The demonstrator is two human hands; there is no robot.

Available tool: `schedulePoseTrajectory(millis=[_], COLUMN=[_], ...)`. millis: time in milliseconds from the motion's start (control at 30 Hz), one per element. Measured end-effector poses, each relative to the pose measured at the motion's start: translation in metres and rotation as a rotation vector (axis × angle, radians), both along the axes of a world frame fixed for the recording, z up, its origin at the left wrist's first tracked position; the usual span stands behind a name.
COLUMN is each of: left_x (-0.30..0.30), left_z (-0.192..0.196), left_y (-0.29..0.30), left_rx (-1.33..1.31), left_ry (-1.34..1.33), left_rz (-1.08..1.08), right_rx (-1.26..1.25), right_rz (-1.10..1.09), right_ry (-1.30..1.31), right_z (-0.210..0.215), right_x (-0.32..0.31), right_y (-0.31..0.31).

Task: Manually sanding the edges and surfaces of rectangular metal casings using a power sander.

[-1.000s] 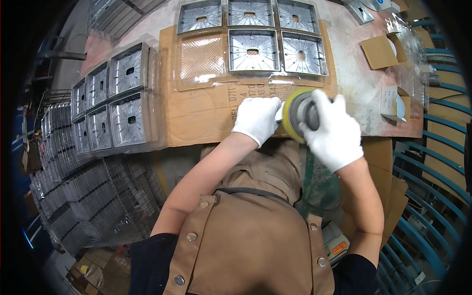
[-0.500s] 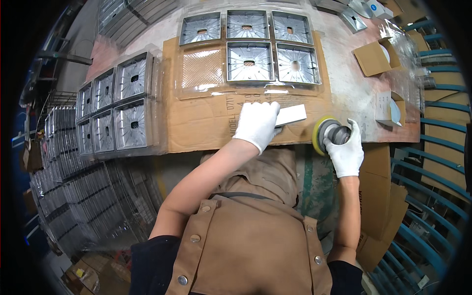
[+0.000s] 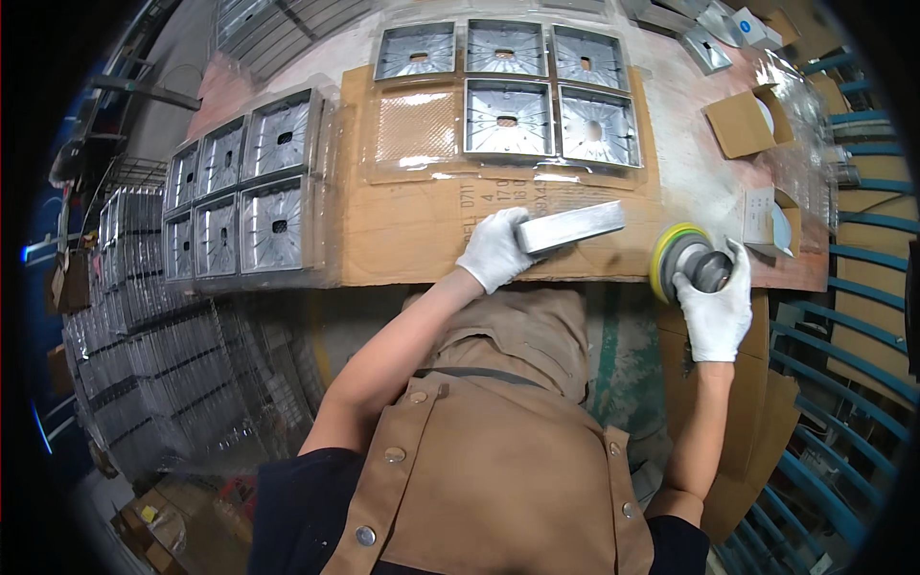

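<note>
— Two gloved hands, what's in each?
— Left hand (image 3: 494,251) is clamped on one end of a flat metal plate (image 3: 572,227), tilted on edge over the cardboard sheet (image 3: 412,230) on the counter (image 3: 690,172).
— And the other?
— Right hand (image 3: 717,305) is wrapped around a round sander (image 3: 682,264) with a yellow pad, at the counter's near edge, just beside the plate.

Gloved left hand (image 3: 494,249) gripping a flat grey metal piece (image 3: 572,226) on the cardboard sheet (image 3: 412,235), gloved right hand (image 3: 717,307) at 3 o'clock of it clasping a round yellow-edged sander (image 3: 682,261), square metal trays (image 3: 508,117) at 12 o'clock.
</note>
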State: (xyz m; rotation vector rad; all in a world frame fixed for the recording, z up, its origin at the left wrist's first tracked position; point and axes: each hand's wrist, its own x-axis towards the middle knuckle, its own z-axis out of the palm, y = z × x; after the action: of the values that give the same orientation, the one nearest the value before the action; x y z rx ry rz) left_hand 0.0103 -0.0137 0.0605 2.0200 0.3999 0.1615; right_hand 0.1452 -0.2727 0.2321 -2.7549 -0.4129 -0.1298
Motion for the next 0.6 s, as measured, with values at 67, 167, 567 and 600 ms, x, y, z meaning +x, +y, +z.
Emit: schedulePoseTrajectory(millis=[67, 167, 567, 600], left_x=[-0.010, -0.009, 0.006, -0.007], left_z=[-0.079, -0.059, -0.005, -0.060], left_y=[0.007, 0.006, 0.009, -0.003], left_rx=[-0.309, -0.458, 0.023, -0.617], left_ry=[-0.171, -0.108, -0.121, -0.343], left_rz=[0.120, 0.109, -0.101, 0.104], right_rx=[0.059, 0.099, -0.284, -0.299], right_rz=[0.118, 0.276, 0.752, 0.867], right_ry=[-0.044, -0.036, 0.290, 0.326], right_z=[0.008, 0.026, 0.030, 0.036], right_x=[-0.005, -0.021, -0.060, -0.074], right_y=[0.016, 0.041, 0.145, 0.161])
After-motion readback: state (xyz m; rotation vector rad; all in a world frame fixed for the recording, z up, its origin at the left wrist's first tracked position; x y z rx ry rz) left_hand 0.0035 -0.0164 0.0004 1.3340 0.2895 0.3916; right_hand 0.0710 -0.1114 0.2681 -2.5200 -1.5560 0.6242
